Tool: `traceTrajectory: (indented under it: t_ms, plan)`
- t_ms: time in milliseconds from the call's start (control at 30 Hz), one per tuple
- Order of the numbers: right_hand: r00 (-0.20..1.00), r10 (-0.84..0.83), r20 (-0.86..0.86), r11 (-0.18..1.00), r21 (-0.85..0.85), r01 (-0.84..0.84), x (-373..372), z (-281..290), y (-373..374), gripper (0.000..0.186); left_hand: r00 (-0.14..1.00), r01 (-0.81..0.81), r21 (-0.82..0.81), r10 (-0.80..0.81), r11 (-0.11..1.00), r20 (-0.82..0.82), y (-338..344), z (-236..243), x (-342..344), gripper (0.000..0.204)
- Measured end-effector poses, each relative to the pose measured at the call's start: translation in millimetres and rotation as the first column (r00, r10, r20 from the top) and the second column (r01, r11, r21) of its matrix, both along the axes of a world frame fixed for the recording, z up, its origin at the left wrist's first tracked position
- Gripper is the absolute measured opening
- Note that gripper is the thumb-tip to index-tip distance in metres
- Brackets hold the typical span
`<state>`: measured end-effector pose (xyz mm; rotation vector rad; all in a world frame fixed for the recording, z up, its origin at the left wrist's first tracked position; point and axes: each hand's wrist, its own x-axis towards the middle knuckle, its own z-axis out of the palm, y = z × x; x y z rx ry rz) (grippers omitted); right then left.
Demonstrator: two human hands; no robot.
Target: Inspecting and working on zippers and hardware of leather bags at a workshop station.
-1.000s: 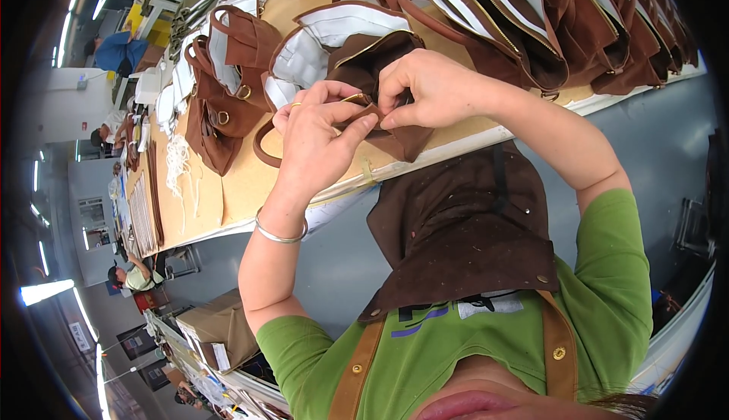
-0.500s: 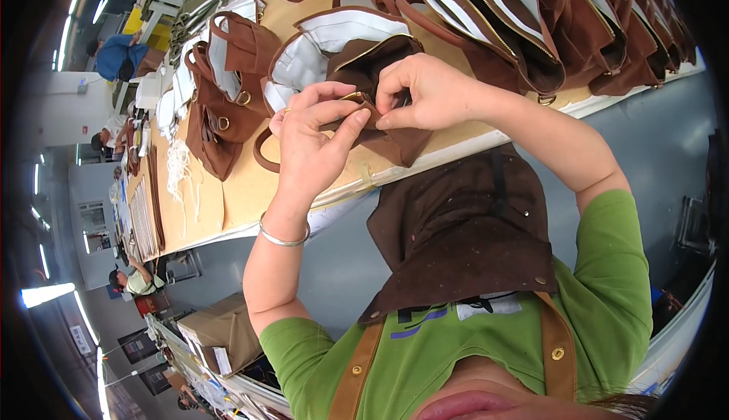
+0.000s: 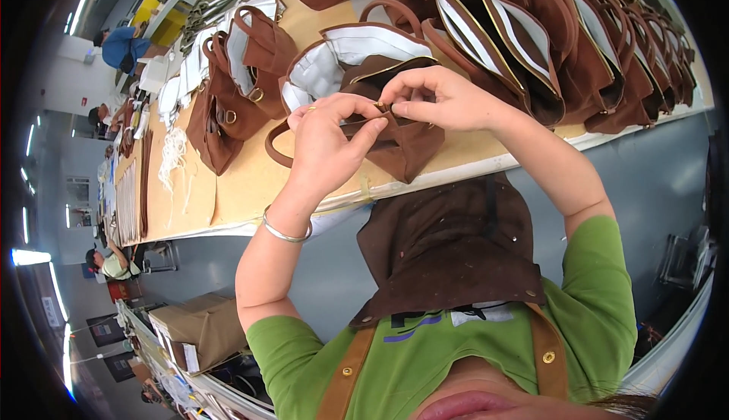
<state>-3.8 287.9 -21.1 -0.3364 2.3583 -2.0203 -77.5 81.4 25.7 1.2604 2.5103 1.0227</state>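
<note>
Bag, white lining inside

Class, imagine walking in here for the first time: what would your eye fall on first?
Probably the left hand and right hand near the middle, their fingertips meeting at the edge of a brown bag. Next, the crowd of brown bags at the upper right of the table, several gaping to show white insides and gold-coloured zips. Low in the picture, a bright green shirt stands out against a dark brown apron.
</note>
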Motion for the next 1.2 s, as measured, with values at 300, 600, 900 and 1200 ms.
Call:
traceTrajectory:
  t_ms: [300,600,900,1200]
  plan:
    - [0.997,-0.008,0.081,1.000,-0.023,0.010,-0.9,3.2,2.7,0.017,0.994,0.044,0.044,-0.040,0.998,-0.099,-1.3,-2.1,-1.2,0.008]
    - [0.995,-0.050,0.089,0.998,-0.027,0.053,-1.6,3.0,4.3,0.018,0.990,0.065,-0.056,-0.072,0.996,-0.124,-0.2,7.9,3.9,0.006]
    - [0.996,-0.070,0.053,0.998,0.010,0.070,0.2,3.7,3.7,0.015,0.984,0.057,-0.068,-0.067,0.996,-0.162,2.6,7.2,6.8,0.008]
    - [0.997,-0.052,0.049,0.999,-0.003,0.052,1.4,3.7,6.2,0.012,0.974,-0.030,-0.035,0.021,0.999,-0.225,10.2,0.4,11.9,0.011]
